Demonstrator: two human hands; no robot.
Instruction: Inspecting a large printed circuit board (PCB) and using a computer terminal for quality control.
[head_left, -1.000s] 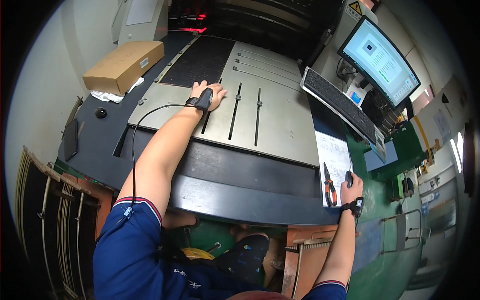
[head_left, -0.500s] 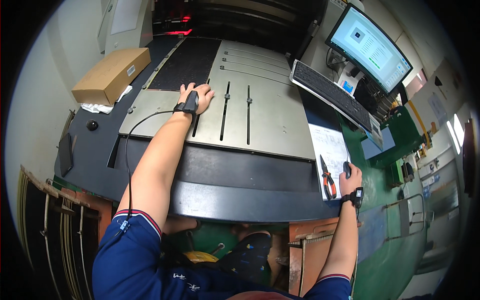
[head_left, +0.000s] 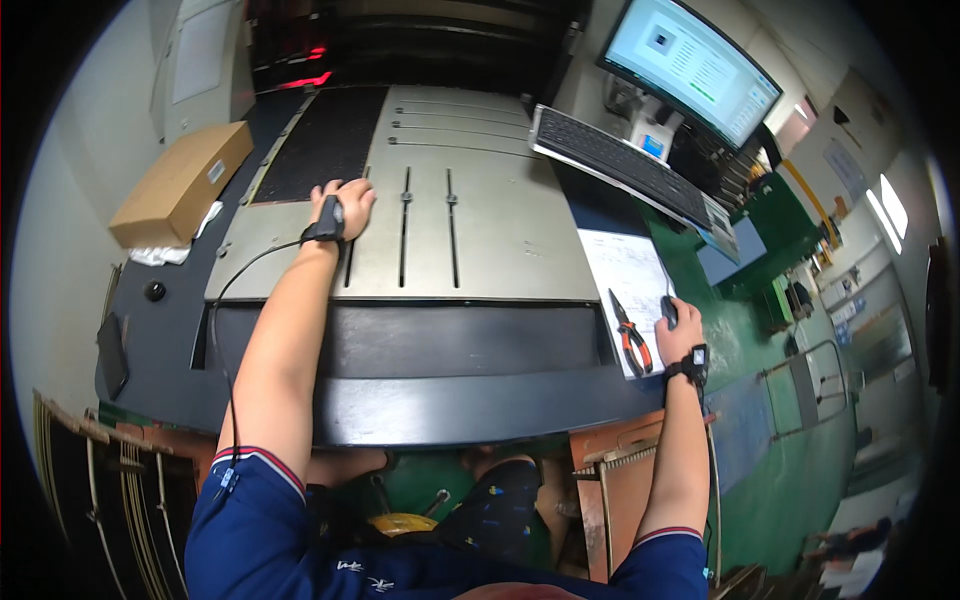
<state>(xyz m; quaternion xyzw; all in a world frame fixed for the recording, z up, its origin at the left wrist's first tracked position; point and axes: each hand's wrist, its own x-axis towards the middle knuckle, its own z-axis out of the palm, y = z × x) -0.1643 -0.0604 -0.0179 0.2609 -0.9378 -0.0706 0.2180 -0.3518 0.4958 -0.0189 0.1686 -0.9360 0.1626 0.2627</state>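
My left hand (head_left: 347,208) lies on the metal plate (head_left: 510,240) with its fingers apart and nothing in them. Its fingertips reach the near edge of the dark textured panel (head_left: 318,140). A black device is strapped on the wrist, with a cable running back along the arm. At the right end of the table, my right hand (head_left: 684,335) is closed over a black computer mouse (head_left: 669,311), which rests on a printed sheet of paper (head_left: 622,262). Just left of that hand are pliers (head_left: 630,337) with orange and black handles, lying on the same sheet.
Beyond the paper stand a black keyboard (head_left: 620,165) and a lit monitor (head_left: 690,70). A cardboard box (head_left: 182,188) sits on white cloth at the left. Slots and small bolts mark the plate. Behind it is a dark machine opening (head_left: 420,50) with red lights.
The whole view has shifted, so the table and things appear farther left. Both hands keep their places, the left on the plate and the right on the mouse.
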